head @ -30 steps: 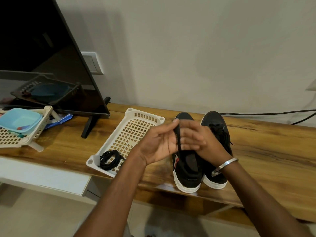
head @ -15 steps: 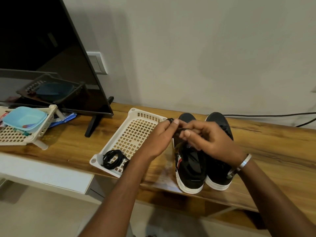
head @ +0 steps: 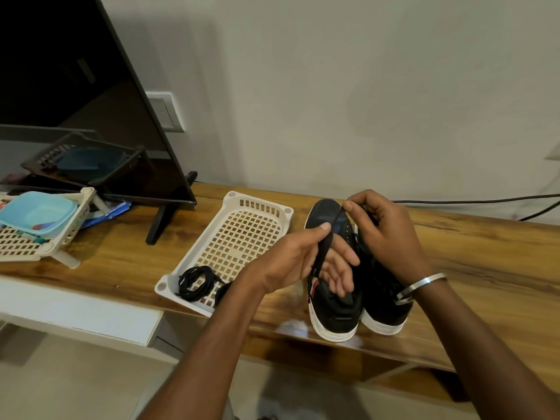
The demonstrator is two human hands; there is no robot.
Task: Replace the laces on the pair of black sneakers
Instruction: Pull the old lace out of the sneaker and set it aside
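Two black sneakers with white soles stand side by side on the wooden table point(head: 469, 268), right of centre in the frame, toes toward the wall. The left sneaker point(head: 331, 310) and the right sneaker point(head: 383, 301) touch along their inner sides. Above them, both hands hold one flat black lace point(head: 325, 247) stretched between them. The left hand point(head: 298, 262) pinches the lace between thumb and curled fingers at its lower end, over the left sneaker. The right hand point(head: 385, 234), a metal bangle point(head: 419, 287) on its wrist, pinches the lace's upper end between thumb and forefinger, above the sneakers' toes. Whether the lace is threaded through any eyelet cannot be told. Left of the sneakers lies a white lattice tray point(head: 257, 213), with a coiled bundle of black laces point(head: 195, 281) in its near corner. At the frame's left edge a second lattice tray point(head: 45, 247) carries a light-blue container point(head: 38, 212). A dark television screen point(head: 69, 95) fills the upper left.
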